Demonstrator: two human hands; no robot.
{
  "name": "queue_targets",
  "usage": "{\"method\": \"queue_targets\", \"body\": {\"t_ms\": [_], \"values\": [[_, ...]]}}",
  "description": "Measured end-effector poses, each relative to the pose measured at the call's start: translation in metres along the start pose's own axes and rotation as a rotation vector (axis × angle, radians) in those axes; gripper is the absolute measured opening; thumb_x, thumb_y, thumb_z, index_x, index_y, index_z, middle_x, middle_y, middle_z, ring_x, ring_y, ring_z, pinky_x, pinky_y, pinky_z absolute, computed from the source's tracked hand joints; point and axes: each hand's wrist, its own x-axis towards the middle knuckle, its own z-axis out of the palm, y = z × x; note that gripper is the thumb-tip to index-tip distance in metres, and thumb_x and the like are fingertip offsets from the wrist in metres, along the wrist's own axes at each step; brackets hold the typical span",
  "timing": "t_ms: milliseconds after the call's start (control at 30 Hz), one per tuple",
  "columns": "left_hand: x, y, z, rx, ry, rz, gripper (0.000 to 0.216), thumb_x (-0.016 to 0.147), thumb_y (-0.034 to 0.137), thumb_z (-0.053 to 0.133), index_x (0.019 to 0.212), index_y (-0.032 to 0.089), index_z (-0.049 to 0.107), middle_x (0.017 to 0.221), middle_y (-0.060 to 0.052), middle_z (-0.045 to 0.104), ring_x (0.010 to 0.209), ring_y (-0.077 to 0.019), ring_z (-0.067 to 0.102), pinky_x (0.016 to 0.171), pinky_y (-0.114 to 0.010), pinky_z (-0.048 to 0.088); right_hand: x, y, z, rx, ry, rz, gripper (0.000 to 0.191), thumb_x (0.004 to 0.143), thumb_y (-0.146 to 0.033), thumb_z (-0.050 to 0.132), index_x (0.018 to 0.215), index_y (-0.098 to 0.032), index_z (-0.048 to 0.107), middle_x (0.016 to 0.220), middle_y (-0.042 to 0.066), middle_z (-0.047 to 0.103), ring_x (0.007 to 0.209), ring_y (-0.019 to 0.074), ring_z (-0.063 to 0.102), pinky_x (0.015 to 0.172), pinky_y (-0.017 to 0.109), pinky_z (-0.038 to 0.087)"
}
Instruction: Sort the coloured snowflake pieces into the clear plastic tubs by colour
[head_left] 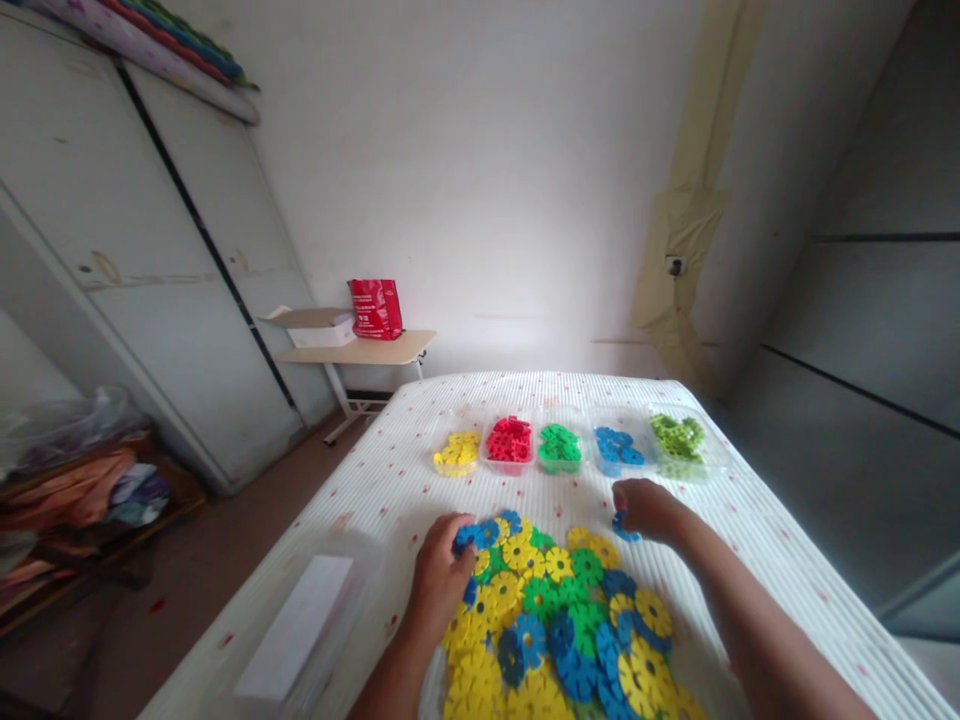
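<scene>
My right hand [646, 508] is closed on a blue flower-shaped plastic disc [625, 530], just beyond the right back edge of a heap. The heap of notched discs [555, 600] is yellow, green and blue and spreads across the near part of the table. At its left back edge, my left hand [444, 562] has thumb and fingers closed around another blue disc [466, 538]. Behind the hands stands a row of clear containers: yellow discs [459, 452], red pieces [510, 440], green discs [559, 446], blue discs [618, 446] and light green pieces [678, 438].
A striped cloth covers the table [375, 480]. To the left lies a clear plastic lid or tray [360, 570] with a white box [297, 628]. Farther back, a small side table [382, 350] bears a red bag [376, 308] and a carton [322, 328].
</scene>
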Motion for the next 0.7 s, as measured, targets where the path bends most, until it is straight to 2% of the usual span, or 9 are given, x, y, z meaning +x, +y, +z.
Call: {"method": "queue_targets", "body": {"t_ms": [133, 233, 333, 500, 600, 700], "values": [[-0.001, 0.000, 0.000, -0.028, -0.003, -0.037, 0.036, 0.064, 0.013, 0.052, 0.098, 0.019, 0.064, 0.096, -0.005, 0.066, 0.087, -0.0184, 0.061, 0.081, -0.033, 0.049, -0.004, -0.011, -0.006, 0.126, 0.000, -0.038, 0.016, 0.064, -0.001, 0.051, 0.067, -0.016, 0.056, 0.065, 0.001, 0.059, 0.058, 0.0117, 0.058, 0.050, 0.019, 0.033], [-0.001, 0.002, 0.000, -0.062, -0.001, -0.029, 0.036, 0.065, 0.013, 0.051, 0.098, 0.018, 0.064, 0.095, -0.005, 0.067, 0.085, -0.0178, 0.062, 0.079, -0.031, 0.049, -0.010, -0.021, -0.010, 0.224, -0.024, -0.078, 0.014, 0.064, -0.003, 0.051, 0.067, -0.016, 0.053, 0.060, -0.003, 0.054, 0.048, 0.0070, 0.053, 0.044, 0.016, 0.031], [-0.002, 0.003, 0.000, -0.098, 0.019, 0.007, 0.036, 0.066, 0.012, 0.050, 0.098, 0.019, 0.064, 0.095, -0.004, 0.066, 0.085, -0.0174, 0.062, 0.078, -0.030, 0.050, -0.016, -0.031, -0.014, 0.316, -0.038, -0.140, 0.013, 0.065, -0.005, 0.050, 0.067, -0.017, 0.050, 0.059, -0.005, 0.050, 0.048, 0.0058, 0.050, 0.042, 0.015, 0.029], [-0.001, 0.003, 0.002, -0.203, 0.086, 0.042, 0.033, 0.066, 0.013, 0.052, 0.098, 0.019, 0.062, 0.102, -0.006, 0.059, 0.084, -0.0155, 0.061, 0.073, -0.027, 0.052, -0.021, -0.042, -0.017, 0.373, 0.016, -0.276, 0.015, 0.062, -0.003, 0.050, 0.059, -0.017, 0.047, 0.055, -0.005, 0.043, 0.053, 0.0068, 0.042, 0.045, 0.017, 0.025], [-0.002, 0.005, 0.003, -0.263, 0.101, 0.021, 0.021, 0.066, 0.015, 0.055, 0.086, 0.017, 0.061, 0.105, -0.007, 0.054, 0.087, -0.0158, 0.059, 0.072, -0.026, 0.051, -0.019, -0.051, -0.011, 0.418, 0.068, -0.346, 0.014, 0.061, -0.003, 0.050, 0.059, -0.017, 0.049, 0.057, -0.005, 0.044, 0.055, 0.0072, 0.040, 0.049, 0.018, 0.025], [-0.005, 0.009, 0.005, -0.316, 0.096, -0.018, 0.012, 0.065, 0.017, 0.058, 0.077, 0.017, 0.058, 0.107, -0.007, 0.053, 0.090, -0.0167, 0.059, 0.073, -0.025, 0.051, -0.018, -0.067, 0.003, 0.565, 0.125, -0.418, 0.013, 0.065, -0.006, 0.052, 0.072, -0.016, 0.055, 0.059, -0.006, 0.044, 0.056, 0.0073, 0.039, 0.051, 0.019, 0.028]]}}
